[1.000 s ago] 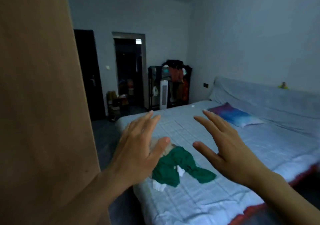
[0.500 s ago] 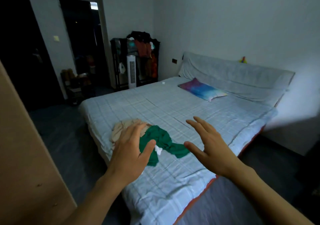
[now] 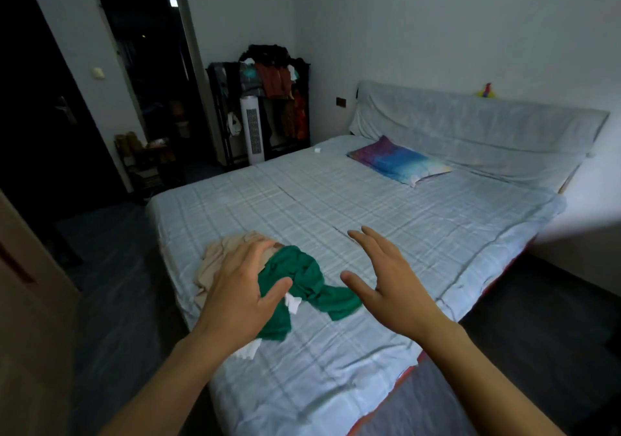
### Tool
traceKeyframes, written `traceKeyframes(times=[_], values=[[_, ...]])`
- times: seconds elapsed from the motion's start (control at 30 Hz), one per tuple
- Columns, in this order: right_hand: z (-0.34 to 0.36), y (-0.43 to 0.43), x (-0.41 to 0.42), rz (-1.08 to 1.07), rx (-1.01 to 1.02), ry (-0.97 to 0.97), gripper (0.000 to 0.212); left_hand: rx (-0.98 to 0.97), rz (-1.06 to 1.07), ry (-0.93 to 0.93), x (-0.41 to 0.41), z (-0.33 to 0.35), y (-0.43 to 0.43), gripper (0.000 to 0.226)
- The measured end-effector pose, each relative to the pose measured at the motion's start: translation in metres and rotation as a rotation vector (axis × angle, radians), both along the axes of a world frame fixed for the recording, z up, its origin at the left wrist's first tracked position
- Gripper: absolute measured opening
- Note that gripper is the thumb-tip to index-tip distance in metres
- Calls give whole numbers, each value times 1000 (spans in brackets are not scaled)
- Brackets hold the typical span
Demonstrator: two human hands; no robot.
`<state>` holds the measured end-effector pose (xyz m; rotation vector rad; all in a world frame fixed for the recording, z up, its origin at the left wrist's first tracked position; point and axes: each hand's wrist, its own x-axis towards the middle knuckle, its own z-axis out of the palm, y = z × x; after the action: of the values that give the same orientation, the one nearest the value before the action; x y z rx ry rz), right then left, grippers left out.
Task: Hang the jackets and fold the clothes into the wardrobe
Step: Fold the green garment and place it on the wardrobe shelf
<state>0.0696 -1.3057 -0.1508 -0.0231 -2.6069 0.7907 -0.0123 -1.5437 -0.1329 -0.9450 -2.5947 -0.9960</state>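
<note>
A crumpled green garment [image 3: 309, 281] with white trim lies near the foot corner of the bed [image 3: 386, 213]. A beige garment [image 3: 218, 260] is bunched beside it on the left. My left hand [image 3: 242, 294] hovers over both garments with fingers spread, holding nothing. My right hand [image 3: 386, 281] is stretched out to the right of the green garment, fingers straight and apart, above the checked sheet. A brown wardrobe door [image 3: 30, 301] edges into view at the far left.
A multicoloured pillow [image 3: 400, 161] lies near the covered headboard [image 3: 477, 126]. A dark rack of clothes [image 3: 272, 92] and a white tower fan [image 3: 253, 131] stand against the back wall. An open doorway [image 3: 148, 65] is on the left. Dark floor surrounds the bed.
The view has swung away from the wardrobe door toward the bed and closer to it. Both hands stay open and have come nearer the green and beige garments.
</note>
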Motion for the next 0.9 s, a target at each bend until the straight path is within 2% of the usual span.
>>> traceKeyframes(times=[0.17, 0.37, 0.57, 0.9], values=[[-10, 72, -30, 34, -36, -44, 64, -30, 89, -7, -32, -2, 69, 54], [-13, 126, -67, 75, -61, -71, 64, -24, 78, -46, -57, -13, 131, 52], [-15, 153, -120, 90, -68, -116, 64, -15, 94, -70, -108, -21, 161, 52], [8, 170, -242, 79, 75, -115, 64, 138, 162, -71, -230, -27, 181, 53]])
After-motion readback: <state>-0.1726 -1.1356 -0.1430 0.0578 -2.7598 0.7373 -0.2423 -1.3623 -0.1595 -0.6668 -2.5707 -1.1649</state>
